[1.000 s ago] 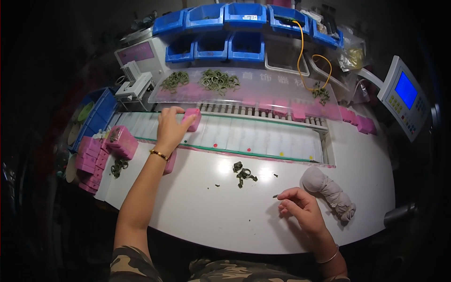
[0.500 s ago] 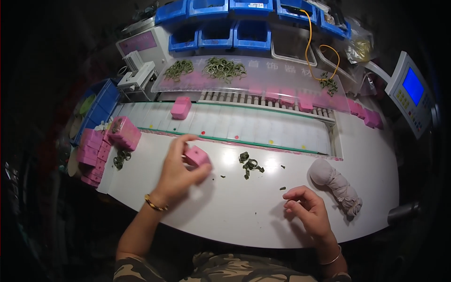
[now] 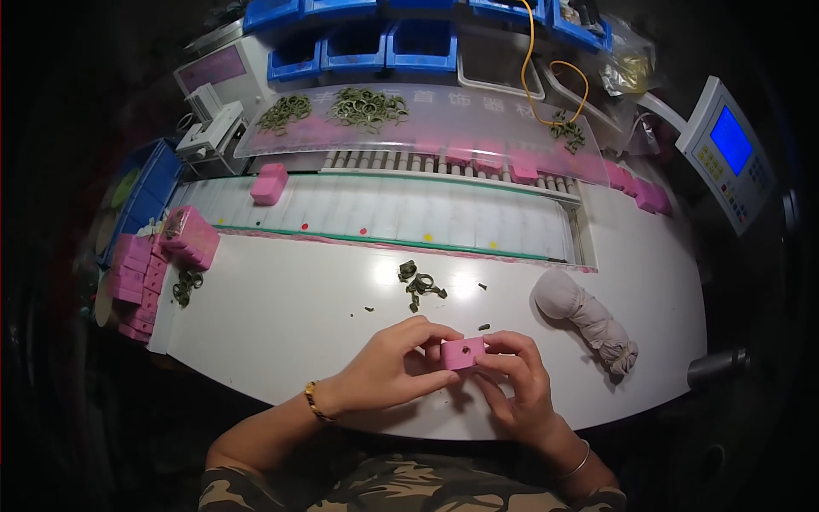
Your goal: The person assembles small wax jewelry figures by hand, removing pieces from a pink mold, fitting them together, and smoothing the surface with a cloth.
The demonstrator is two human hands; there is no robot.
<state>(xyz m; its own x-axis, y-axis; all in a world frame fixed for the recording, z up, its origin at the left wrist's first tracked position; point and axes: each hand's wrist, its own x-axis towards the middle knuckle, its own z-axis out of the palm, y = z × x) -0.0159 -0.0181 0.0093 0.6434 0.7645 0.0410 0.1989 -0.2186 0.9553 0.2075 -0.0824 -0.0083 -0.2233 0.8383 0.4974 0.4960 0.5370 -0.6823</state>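
Note:
A small pink rubber mold (image 3: 463, 353) with a round hole in its near side is held just above the white table, close to the front edge. My left hand (image 3: 401, 360) grips it from the left between thumb and fingers. From the right, my right hand (image 3: 518, 375) closes on its other end with the fingertips. Beyond the hands lies a loose cluster of dark green ring-shaped pieces (image 3: 421, 282). A short green bit (image 3: 485, 327) rests just behind the mold.
A stuffed grey cloth bundle (image 3: 582, 320) lies right. Behind runs a white conveyor (image 3: 384, 213) bearing one pink mold (image 3: 270, 184). More molds (image 3: 136, 269) are stacked left. Green rings (image 3: 367, 108) sit on a translucent shelf, below blue bins (image 3: 354, 49). A control panel (image 3: 725, 154) stands right.
My left hand has brought the mold rightward and nearer to me. My right hand, empty before, has come in and taken its other end. The whole view has shifted slightly.

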